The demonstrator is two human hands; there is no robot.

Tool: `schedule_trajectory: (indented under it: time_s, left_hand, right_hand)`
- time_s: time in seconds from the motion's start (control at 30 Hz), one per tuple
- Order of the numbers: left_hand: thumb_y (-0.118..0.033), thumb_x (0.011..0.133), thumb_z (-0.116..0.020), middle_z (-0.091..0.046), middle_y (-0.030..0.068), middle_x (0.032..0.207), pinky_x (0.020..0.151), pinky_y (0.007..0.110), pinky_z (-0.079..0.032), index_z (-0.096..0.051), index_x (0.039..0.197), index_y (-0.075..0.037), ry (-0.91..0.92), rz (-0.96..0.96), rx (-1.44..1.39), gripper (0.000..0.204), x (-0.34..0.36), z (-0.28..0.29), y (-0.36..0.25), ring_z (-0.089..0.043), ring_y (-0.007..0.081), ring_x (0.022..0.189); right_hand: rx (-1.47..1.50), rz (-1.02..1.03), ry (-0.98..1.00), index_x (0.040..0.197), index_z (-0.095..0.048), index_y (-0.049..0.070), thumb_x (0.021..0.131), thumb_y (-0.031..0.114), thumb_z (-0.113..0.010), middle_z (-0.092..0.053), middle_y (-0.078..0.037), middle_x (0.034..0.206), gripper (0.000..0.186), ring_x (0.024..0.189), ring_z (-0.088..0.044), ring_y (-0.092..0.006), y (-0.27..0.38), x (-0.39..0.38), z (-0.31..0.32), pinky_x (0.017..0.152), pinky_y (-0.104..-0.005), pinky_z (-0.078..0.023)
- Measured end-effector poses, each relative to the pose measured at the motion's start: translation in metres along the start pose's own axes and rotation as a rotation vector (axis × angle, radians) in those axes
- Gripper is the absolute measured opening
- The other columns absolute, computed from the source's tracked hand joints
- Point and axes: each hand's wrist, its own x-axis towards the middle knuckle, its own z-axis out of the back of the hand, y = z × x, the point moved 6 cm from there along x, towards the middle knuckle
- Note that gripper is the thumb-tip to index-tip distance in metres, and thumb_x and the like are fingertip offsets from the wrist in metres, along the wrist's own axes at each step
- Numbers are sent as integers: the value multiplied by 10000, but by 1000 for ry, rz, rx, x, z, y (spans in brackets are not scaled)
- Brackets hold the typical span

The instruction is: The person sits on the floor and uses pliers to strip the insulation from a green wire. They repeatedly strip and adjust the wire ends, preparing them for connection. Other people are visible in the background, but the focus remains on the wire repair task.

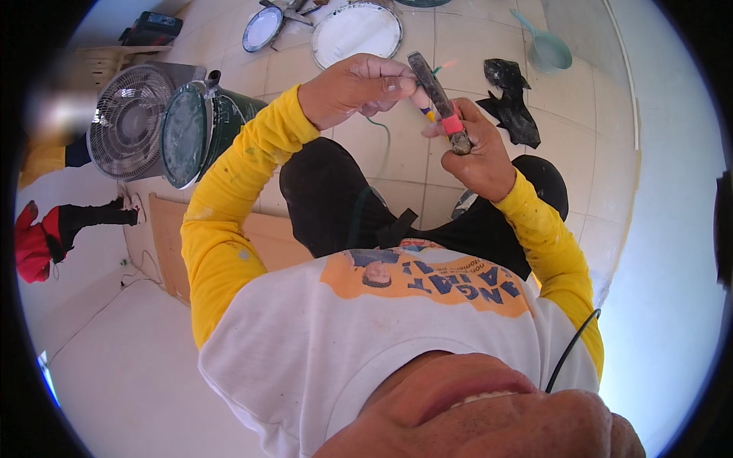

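At far left I record a fan [126, 122] beside a green bucket [183, 141]. The left hand [347, 91], fingers bunched, is beside a dark red-banded tool [437, 90]; whether it grips anything, I cannot tell. The right hand [485, 156] grasps that tool's near end. Black plastic [516, 111] lies far right.

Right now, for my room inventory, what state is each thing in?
Dark bar: held in the right hand.
Left hand: fingers bent, beside the bar.
Black material: crumpled on the floor.
Dipper: on the floor, unheld.
Green bucket: upright, white-smeared top.
Fan: running or not, cannot tell.
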Motion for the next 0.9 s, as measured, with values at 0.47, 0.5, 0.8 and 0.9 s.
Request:
schedule_trajectory:
  time_s: [0.47, 0.5, 0.8, 0.9]
  left_hand:
    - [-224, 887, -631, -584, 31, 667, 570, 312, -433, -633, 877, -25, -244, -159, 1018, 198, 6, -20, -22, -560, 142, 614]
    - [-229, 908, -616, -574, 20, 662, 555, 299, -419, -636, 852, -15, -223, -129, 600, 222, 2, -18, -18, -537, 116, 598]
    - [-228, 919, -635, -635, 42, 770, 587, 220, -372, -668, 929, 11, 336, -115, -371, 241, 14, -55, 14, -499, 86, 657]
    - [-220, 863, -663, -595, 51, 677, 523, 300, -414, -631, 885, -41, -2, -542, 449, 183, 13, -13, -24, -552, 176, 575]
  right_hand:
    - [110, -119, 191, 914, -676, 34, 736, 98, -687, -588, -112, 1046, 190, 936, -575, -237, -3, -2, -7, 784, -314, -482]
    - [-177, 108, 120, 921, -681, 36, 751, 106, -685, -589, -123, 1087, 184, 965, -577, -264, 0, -6, -1, 790, -322, -488]
    - [-1170, 1459, -210, 1042, -681, 107, 667, 160, -812, -627, -74, 1095, 401, 1021, -614, -262, 83, 52, 56, 940, -363, -497]
    - [-763, 479, -140, 984, -685, 83, 659, 184, -800, -590, -64, 1128, 359, 986, -587, -234, 23, 42, 43, 887, -388, -509]
